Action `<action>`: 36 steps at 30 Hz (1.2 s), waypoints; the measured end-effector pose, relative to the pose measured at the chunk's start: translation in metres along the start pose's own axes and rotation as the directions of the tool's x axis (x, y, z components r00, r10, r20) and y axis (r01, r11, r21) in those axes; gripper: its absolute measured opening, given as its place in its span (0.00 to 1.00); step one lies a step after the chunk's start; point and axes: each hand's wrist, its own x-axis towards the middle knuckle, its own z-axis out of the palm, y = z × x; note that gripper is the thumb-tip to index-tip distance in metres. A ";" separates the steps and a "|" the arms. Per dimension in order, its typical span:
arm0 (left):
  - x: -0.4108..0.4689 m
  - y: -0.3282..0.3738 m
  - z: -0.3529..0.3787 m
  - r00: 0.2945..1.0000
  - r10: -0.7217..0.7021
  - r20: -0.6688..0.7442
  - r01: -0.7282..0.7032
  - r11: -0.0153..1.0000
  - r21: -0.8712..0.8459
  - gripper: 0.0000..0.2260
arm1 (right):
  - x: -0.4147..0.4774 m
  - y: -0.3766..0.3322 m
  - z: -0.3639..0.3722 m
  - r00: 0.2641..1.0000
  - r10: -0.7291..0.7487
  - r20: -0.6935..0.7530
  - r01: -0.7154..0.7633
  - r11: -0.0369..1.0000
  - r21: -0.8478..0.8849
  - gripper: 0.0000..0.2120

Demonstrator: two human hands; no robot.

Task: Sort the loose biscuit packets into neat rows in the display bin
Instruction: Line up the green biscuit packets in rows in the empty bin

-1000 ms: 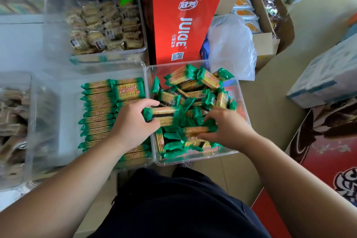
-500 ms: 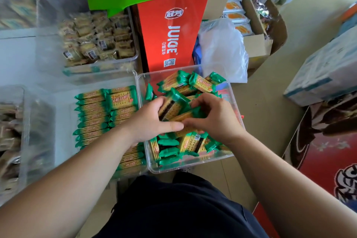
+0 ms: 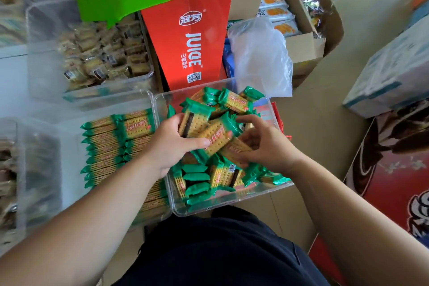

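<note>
- Bins sit side by side. The clear plastic display bin [image 3: 104,105] on the left holds neat rows of green and yellow biscuit packets [image 3: 109,146]. The clear plastic tub [image 3: 232,203] on the right holds a messy pile of the same packets [image 3: 204,176].
- A tall red cardboard juice box [image 3: 185,49] stands at the far side, with a crinkly clear plastic bag [image 3: 257,53] to its right. Both look out of the way.
- The left hand [image 3: 171,146] and the right hand [image 3: 267,144] are close together over the tub. Each is wrapped round the same bunch of packets [image 3: 199,123], one on each side.
- That bunch is crooked, like a fan. To do this well, I would turn every packet the same way, tap the ends flat and squeeze tight, since the wrappers look slippery.
- The edge where the bin and tub meet is in the way. The bunch must go up and over it, then down next to the rows.
</note>
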 end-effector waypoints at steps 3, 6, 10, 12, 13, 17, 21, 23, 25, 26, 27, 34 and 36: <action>0.006 0.004 -0.009 0.977 0.013 -0.212 -0.006 0.999 0.032 0.21 | -0.002 0.000 -0.012 1.000 0.022 -0.019 -0.022 1.000 0.015 0.27; 0.008 0.008 -0.014 0.976 0.030 -0.215 -0.020 0.998 0.051 0.23 | -0.006 -0.012 -0.018 0.997 -0.047 0.057 0.047 0.999 0.016 0.17; 0.004 0.012 -0.009 0.988 -0.029 0.149 0.000 0.982 0.188 0.20 | 0.001 -0.029 -0.013 0.984 -0.177 0.016 0.177 0.974 -0.140 0.20; 0.004 0.014 -0.008 0.962 -0.062 0.266 0.018 0.986 0.165 0.19 | 0.006 -0.031 -0.012 0.980 -0.172 -0.099 0.150 0.969 -0.199 0.27; 0.004 0.015 -0.008 0.953 -0.079 0.292 0.041 0.990 0.133 0.19 | 0.008 -0.029 -0.012 0.979 -0.149 -0.141 0.122 0.975 -0.184 0.31; 0.005 0.011 -0.008 0.915 -0.177 0.362 0.176 0.984 0.035 0.44 | 0.014 -0.023 -0.002 0.990 -0.097 -0.098 0.087 0.992 -0.093 0.34; 0.015 0.002 -0.006 0.931 -0.181 0.317 0.120 0.972 0.203 0.49 | 0.024 -0.027 0.008 0.990 -0.097 -0.103 0.089 0.993 -0.079 0.30; 0.017 0.003 -0.006 0.968 -0.107 0.225 0.056 0.973 0.225 0.37 | 0.036 -0.028 0.006 0.981 -0.089 -0.170 0.086 0.996 -0.028 0.26; 0.016 0.009 -0.008 0.994 -0.022 0.110 -0.011 0.958 0.287 0.31 | 0.053 -0.025 -0.001 0.929 -0.111 -0.354 0.045 0.981 -0.190 0.24; 0.016 0.013 -0.011 0.999 0.023 0.050 -0.038 0.942 0.332 0.30 | 0.065 -0.021 -0.006 0.892 -0.148 -0.427 -0.011 0.938 -0.348 0.25; 0.015 0.017 -0.014 0.998 0.067 -0.008 -0.059 0.922 0.384 0.30 | 0.075 -0.017 -0.012 0.876 -0.170 -0.452 -0.079 0.873 -0.480 0.27; 0.006 0.022 -0.052 0.931 0.251 -0.265 -0.110 0.885 0.452 0.32 | 0.114 -0.009 -0.013 0.949 -0.133 -0.286 -0.188 0.490 -0.851 0.27; 0.002 0.017 -0.071 0.915 0.234 -0.330 -0.096 0.917 0.386 0.32 | 0.118 -0.010 -0.011 0.964 -0.112 -0.240 -0.162 0.471 -0.867 0.26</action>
